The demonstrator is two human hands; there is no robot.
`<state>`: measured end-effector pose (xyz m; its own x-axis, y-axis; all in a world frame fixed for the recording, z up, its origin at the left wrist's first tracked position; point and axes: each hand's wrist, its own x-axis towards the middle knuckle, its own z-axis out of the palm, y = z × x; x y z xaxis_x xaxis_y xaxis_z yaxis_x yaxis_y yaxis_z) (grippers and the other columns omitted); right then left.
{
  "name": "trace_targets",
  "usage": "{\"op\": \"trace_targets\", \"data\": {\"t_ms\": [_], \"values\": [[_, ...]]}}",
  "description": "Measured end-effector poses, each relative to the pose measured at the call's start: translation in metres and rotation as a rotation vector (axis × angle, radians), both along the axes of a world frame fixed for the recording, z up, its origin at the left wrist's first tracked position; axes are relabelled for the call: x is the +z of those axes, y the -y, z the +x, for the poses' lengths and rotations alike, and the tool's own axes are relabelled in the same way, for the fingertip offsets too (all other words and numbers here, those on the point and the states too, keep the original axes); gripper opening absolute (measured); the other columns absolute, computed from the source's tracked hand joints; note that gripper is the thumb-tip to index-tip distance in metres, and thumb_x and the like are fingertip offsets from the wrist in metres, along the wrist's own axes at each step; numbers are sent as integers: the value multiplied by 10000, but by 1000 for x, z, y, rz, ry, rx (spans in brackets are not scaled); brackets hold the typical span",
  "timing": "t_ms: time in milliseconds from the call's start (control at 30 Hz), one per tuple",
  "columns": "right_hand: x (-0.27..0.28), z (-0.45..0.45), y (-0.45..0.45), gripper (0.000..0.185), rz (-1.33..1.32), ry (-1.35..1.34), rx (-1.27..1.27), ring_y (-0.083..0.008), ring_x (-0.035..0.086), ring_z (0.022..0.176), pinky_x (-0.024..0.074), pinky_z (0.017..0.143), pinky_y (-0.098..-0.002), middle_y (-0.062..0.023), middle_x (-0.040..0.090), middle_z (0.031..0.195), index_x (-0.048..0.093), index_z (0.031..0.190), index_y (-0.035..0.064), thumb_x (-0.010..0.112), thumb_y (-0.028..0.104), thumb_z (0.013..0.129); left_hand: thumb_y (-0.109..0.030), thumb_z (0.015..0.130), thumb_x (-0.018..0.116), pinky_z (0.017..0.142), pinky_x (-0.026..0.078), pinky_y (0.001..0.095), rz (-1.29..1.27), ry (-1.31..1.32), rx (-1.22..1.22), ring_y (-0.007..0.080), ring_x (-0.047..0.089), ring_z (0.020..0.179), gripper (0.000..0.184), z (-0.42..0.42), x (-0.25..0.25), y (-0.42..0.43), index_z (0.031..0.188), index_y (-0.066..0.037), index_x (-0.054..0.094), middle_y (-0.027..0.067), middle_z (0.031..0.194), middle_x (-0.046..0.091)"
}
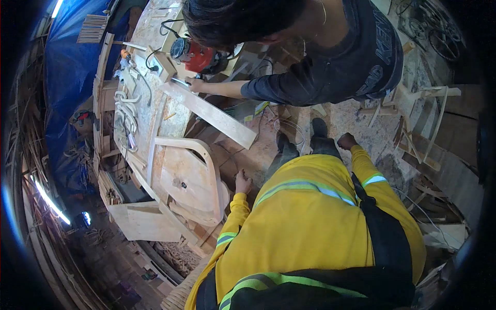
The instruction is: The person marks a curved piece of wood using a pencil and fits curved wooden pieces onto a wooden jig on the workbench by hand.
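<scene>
The left hand [243, 182] is near the curved frame [212, 168] on the table [177, 119], the right hand [347, 141] well apart; how their fingers close, I cannot tell. Ahead, a co-worker [330, 67] and a board [219, 118] block the way.

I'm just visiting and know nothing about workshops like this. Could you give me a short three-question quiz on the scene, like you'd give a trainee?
1. True or false: the camera wearer's left hand is nearer the curved wooden frame than their right hand is.
2. Which is nearest the co-worker's hand?
A) curved wooden frame
B) red power tool
C) wearer's right hand
3. Fill in: the large hanging sheet at the left is coloured ____.

Key: 1 true; 2 B; 3 blue
</scene>
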<state>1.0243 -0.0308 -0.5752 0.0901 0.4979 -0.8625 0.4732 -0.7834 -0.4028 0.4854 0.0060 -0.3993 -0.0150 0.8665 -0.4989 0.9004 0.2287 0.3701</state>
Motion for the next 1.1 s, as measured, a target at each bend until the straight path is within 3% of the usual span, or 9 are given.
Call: {"op": "trace_targets", "data": {"t_ms": [167, 333, 433, 533, 633, 733, 833, 933, 1100], "values": [[15, -1, -7, 194, 34, 41, 73, -152, 594, 454, 504, 497, -300, -52, 616, 538, 651, 596, 82, 636, 197, 751, -132, 736, 634, 1007, 417, 416, 26, -36, -18, 373, 518, 1173, 655, 2, 2, -1, 1340, 13, 429, 240, 1251, 546], [-16, 6, -3, 234, 143, 10, 293, -150, 597, 449, 503, 496, -298, -57, 615, 530, 652, 587, 84, 608, 229, 766, -140, 743, 639, 1005, 418, 423, 18, -26, -2, 380, 516, 1171, 640, 2, 3, 0, 1332, 5, 435, 237, 1238, 551], [-16, 6, -4, 233, 143, 5, 243, -147, 601, 453, 506, 502, -295, -53, 620, 536, 660, 598, 84, 603, 223, 775, -141, 741, 641, 1005, 419, 424, 19, -30, 1, 386, 516, 1168, 637, 2, 3, 1, 1327, 4, 438, 237, 1233, 552], [2, 1, -8, 234, 56, 10, -14, -146, 606, 459, 507, 506, -292, -50, 627, 542, 668, 606, 84, 601, 223, 783, -139, 734, 644, 1001, 422, 422, 31, -38, -4, 384, 518, 1166, 646, -1, -3, 4, 1328, 5, 436, 239, 1230, 554], [18, 2, -22, 217, -9, 113, 419, -181, 692, 714, 565, 699, -330, -119, 703, 757, 707, 759, 57, 589, 229, 817, -135, 725, 645, 992, 428, 418, 40, -13, 7, 380, 528, 1150, 656, -1, -4, 5, 1330, 10, 437, 240, 1228, 556], [-28, 5, -7, 229, 173, 178, 504, -149, 611, 468, 512, 525, -303, -46, 634, 550, 675, 615, 89, 607, 234, 779, -129, 720, 640, 980, 436, 415, 27, -14, 15, 380, 541, 1124, 658, 4, 2, 3, 1330, 17, 440, 243, 1227, 558], [-21, 6, -11, 229, 99, 172, 494, -149, 604, 460, 511, 526, -311, -45, 633, 549, 673, 612, 93, 605, 235, 778, -127, 718, 638, 971, 442, 414, 45, -25, 1, 382, 548, 1103, 654, 6, 2, 3, 1325, 21, 444, 244, 1220, 560], [-29, 8, -10, 240, 241, 211, 717, -148, 594, 448, 507, 521, -312, -42, 629, 543, 671, 608, 97, 604, 247, 782, -128, 720, 641, 968, 442, 417, 56, -7, 18, 384, 546, 1103, 650, 3, -3, 5, 1321, 23, 446, 246, 1205, 563], [31, 4, -24, 235, 98, 35, 165, -149, 593, 449, 508, 523, -307, -47, 622, 534, 659, 598, 80, 616, 223, 779, -130, 728, 650, 965, 439, 424, 55, -26, 0, 392, 539, 1111, 644, 4, 2, 3, 1319, 25, 446, 256, 1186, 562]]}}
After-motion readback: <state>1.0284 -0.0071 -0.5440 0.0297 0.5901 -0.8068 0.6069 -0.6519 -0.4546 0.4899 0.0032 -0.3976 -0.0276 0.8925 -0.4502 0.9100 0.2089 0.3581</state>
